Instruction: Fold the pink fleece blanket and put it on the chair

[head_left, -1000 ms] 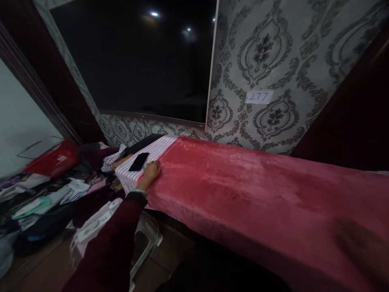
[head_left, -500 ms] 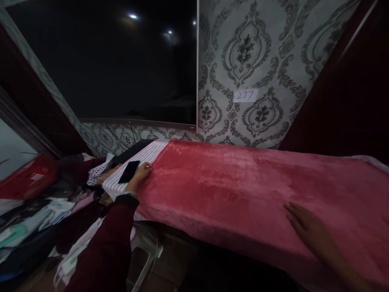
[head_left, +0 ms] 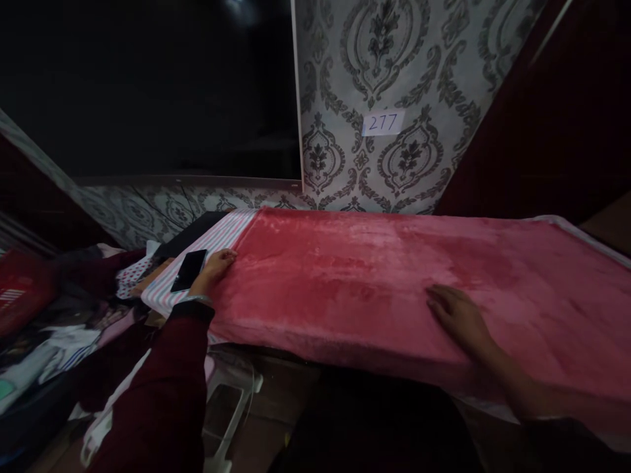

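A maroon sleeve point(head_left: 162, 381) reaches in from the lower left, beside a white plastic stool point(head_left: 234, 407) standing at the near edge of the blanket-covered surface. The right hand point(head_left: 458, 315) lies palm down on the red blanket point(head_left: 355, 282), fingers loosely stretched and gripping nothing visible. The blanket spreads smooth across the long surface, its near side hanging down. At its left end, the left hand point(head_left: 215, 268) rests with fingers curled near the seam between blanket and striped cloth point(head_left: 221, 240); whether they pinch any fabric I cannot tell. A bracelet point(head_left: 200, 299) circles that wrist.

Just beside the left hand, a phone point(head_left: 189, 270) lies on the striped cloth, screen dark. Heaped clothes point(head_left: 69, 345) crowd the left, and by them a red basket point(head_left: 22, 289) bears a white mark too blurred to read.

Beyond, a television point(head_left: 158, 85) has a small mark on its lower frame, too tiny to read. Right of it, a white paper label point(head_left: 383, 123) on the patterned wallpaper point(head_left: 345, 151) reads "277" in blue handwriting.
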A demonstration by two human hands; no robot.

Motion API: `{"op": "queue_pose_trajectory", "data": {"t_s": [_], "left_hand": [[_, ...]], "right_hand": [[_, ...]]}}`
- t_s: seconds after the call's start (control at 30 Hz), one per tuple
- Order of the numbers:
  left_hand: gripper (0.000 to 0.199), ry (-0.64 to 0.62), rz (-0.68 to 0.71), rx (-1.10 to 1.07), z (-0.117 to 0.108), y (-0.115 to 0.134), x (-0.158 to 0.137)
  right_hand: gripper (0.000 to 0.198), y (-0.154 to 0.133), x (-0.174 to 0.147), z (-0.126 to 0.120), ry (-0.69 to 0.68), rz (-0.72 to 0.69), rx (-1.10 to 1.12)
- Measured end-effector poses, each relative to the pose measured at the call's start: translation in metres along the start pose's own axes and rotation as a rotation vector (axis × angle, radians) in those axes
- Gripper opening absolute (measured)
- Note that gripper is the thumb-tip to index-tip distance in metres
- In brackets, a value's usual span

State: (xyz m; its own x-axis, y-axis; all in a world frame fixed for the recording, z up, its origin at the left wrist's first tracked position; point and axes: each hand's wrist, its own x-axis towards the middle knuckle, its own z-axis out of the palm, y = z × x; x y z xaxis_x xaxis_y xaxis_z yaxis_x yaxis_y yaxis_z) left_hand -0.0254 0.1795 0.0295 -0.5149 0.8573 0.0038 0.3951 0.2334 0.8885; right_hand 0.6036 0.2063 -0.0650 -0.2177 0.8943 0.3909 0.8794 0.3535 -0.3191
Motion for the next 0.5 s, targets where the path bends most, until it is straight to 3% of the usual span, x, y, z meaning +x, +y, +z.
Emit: {"op": "queue_pose_trajectory", "data": {"t_s": [0.27, 0.5], "left_hand": [[0.023, -0.11, -0.057, -0.024, -0.007, -0.001, 0.008], [0.026, 0.065, -0.017, -0.184, -0.007, -0.004, 0.005]], "right_hand": [[0.044, -0.046, 0.04, 0.02, -0.118, -0.089, 0.003], [0.044, -0.052, 0.054, 0.025, -0.202, -0.088, 0.005]]}}
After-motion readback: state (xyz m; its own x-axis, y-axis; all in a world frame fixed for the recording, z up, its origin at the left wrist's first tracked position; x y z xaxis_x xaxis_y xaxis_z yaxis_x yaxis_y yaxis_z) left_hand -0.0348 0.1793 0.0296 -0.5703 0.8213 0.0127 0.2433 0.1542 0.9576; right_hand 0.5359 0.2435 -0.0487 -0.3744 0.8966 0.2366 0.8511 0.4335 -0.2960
